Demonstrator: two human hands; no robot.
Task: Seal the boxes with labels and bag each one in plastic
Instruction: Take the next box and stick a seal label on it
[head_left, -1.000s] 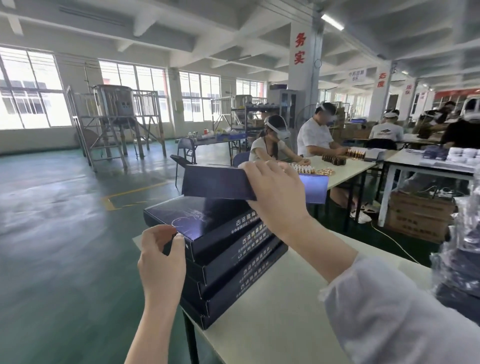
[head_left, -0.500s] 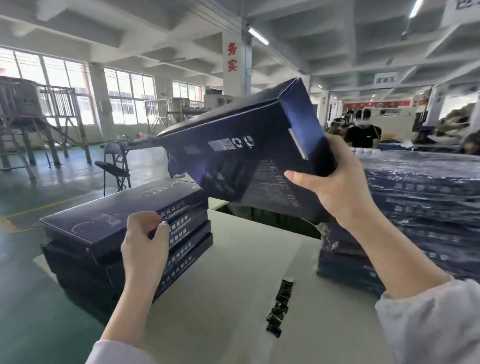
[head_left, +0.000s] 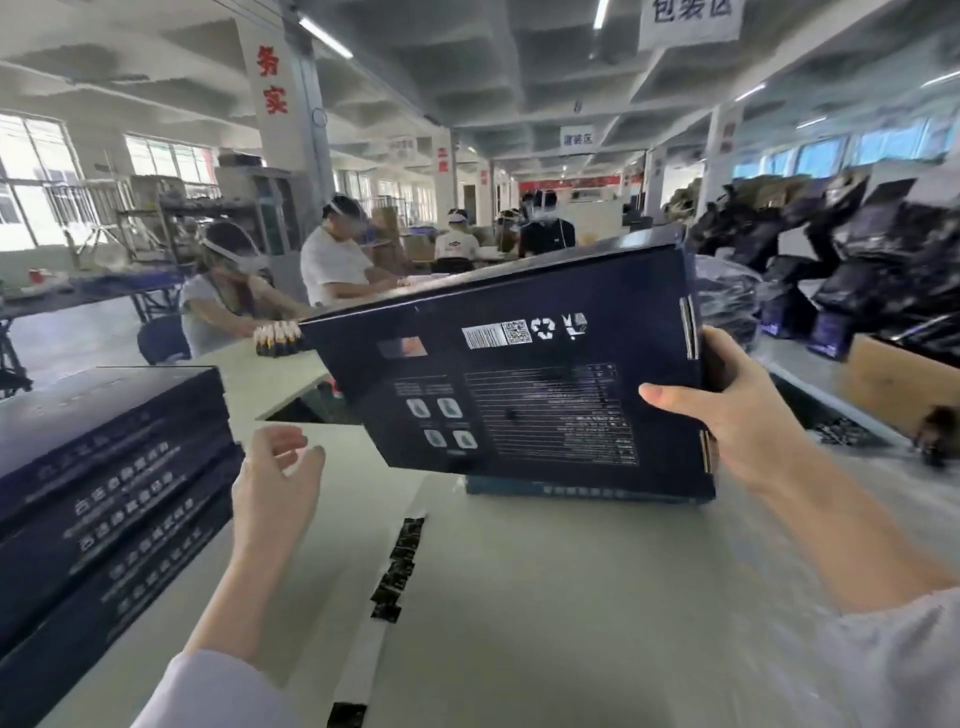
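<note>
Near: label strip (head_left: 396, 566) lies on the counter (head_left: 545, 623) between the hands, likely kept there for quick reach. The left hand (head_left: 275, 480) hovers empty with fingers loosely curled, apparently ready to take the box. The right hand (head_left: 727, 410) grips the box (head_left: 519, 384) by its right edge, thumb on the printed underside. It is tilted up off the counter, probably to bring a flap round for sealing. The stack (head_left: 104, 493) at left is cut off by the frame. A second box (head_left: 587, 491) is mostly hidden beneath the held one. Far right, the bagged pile (head_left: 857, 270) is blurred, count unclear.
</note>
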